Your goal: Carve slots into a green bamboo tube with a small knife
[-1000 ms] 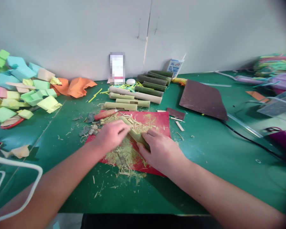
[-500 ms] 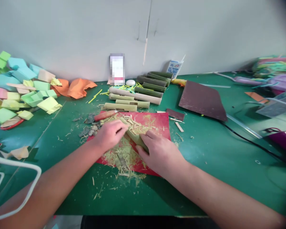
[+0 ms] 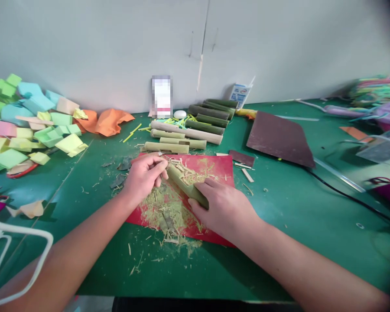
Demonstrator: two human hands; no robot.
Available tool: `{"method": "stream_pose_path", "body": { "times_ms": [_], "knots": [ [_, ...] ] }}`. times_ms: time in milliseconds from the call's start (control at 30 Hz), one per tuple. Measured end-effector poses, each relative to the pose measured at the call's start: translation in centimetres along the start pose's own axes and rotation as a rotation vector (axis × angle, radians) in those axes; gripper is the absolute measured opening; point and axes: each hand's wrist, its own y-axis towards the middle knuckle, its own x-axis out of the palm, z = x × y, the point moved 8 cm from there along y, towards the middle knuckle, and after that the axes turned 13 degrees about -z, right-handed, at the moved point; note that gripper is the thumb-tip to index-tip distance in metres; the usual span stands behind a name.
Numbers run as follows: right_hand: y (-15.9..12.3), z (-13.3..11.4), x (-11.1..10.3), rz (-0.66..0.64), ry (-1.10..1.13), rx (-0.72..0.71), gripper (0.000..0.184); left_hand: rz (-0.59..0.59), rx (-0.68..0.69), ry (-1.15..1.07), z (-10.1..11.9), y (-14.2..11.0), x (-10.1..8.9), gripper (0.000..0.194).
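My right hand (image 3: pixel 222 201) is closed around the lower end of a pale green bamboo tube (image 3: pixel 182 180), which lies slantwise with shavings along its side. Beside the tube's upper end is my left hand (image 3: pixel 146 173), thumb and fingers pinched together; whatever they hold, if anything, I cannot make out. A bit of metal blade (image 3: pixel 160 153) shows just past the left knuckles, and the handle behind it is hidden by the hand. Under both hands lies a red sheet (image 3: pixel 219 167) strewn with bamboo shavings (image 3: pixel 162 208).
More cut bamboo tubes (image 3: pixel 201 135) lie in a row behind the sheet, before a phone (image 3: pixel 162 95) and a drink carton (image 3: pixel 239 95). Dark sandpaper (image 3: pixel 277 138) is at right, with a black cable (image 3: pixel 341 195). Folded papers (image 3: pixel 32 130) pile up at left.
My left hand has drawn back to the left from the tube's upper end and now covers the red handle seen before. My right hand keeps its grip on the tube.
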Motion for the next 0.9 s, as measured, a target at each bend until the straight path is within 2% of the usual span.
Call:
{"method": "stream_pose_path", "body": {
  "times_ms": [133,300,500,600,800,900],
  "knots": [
    [-0.2,0.4,-1.3,0.122,0.117,-0.006,0.03,-0.058,-0.081,-0.239,0.3,-0.5,1.4,0.027],
    [-0.6,0.4,-2.9,0.286,0.367,-0.092,0.029,-0.13,-0.121,-0.367,0.8,-1.5,3.4,0.026],
    [-0.3,0.1,-3.0,0.267,0.596,-0.214,0.014,-0.197,-0.093,-0.356,1.8,-2.0,4.8,0.023],
    [-0.2,0.3,-2.9,0.262,0.641,-0.198,0.013,-0.254,-0.073,-0.326,2.1,-2.1,5.2,0.022],
    [0.0,0.7,-2.8,0.258,0.666,-0.169,0.013,-0.13,-0.01,-0.171,2.1,-2.0,4.1,0.017],
    [-0.1,0.2,-2.9,0.259,0.62,-0.239,0.011,-0.153,0.039,-0.101,2.6,-1.9,4.0,0.013]
  ]
}}
